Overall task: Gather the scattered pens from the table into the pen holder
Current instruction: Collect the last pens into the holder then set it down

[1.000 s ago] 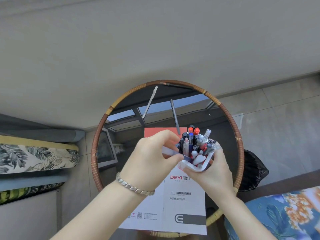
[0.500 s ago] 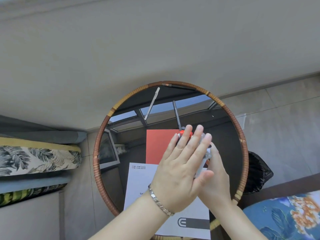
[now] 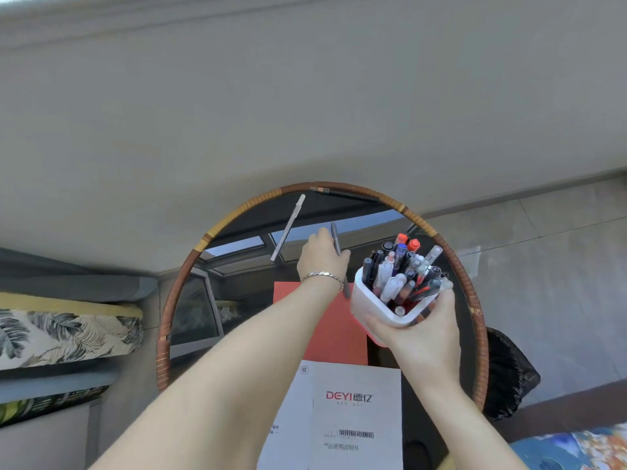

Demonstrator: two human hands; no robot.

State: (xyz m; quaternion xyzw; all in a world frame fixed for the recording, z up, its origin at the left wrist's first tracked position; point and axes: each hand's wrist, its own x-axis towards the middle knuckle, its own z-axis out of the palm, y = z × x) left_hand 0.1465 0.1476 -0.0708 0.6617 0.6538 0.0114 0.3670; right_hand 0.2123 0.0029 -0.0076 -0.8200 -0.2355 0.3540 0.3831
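My right hand (image 3: 419,337) holds a white pen holder (image 3: 368,305) crammed with several pens, tilted towards me above the right half of the round glass table (image 3: 168,320). My left hand (image 3: 320,257) reaches out over the far part of the table, fingers closed on a grey pen (image 3: 336,240) that runs along the hand's right side, its lower end showing below the wrist. A white pen (image 3: 288,228) lies on the glass just left of that hand. A dark pen (image 3: 342,192) rests along the far rim.
A red booklet (image 3: 330,329) and a white printed manual (image 3: 356,412) lie on the table's near half. A black bag (image 3: 509,374) sits on the floor to the right. Leaf-patterned cushions (image 3: 64,337) are at the left, a floral one (image 3: 583,449) at the bottom right.
My left hand left the top of the pen holder and stretched forward to the grey pen. The holder, covered by that hand before, is in plain view again, further right.
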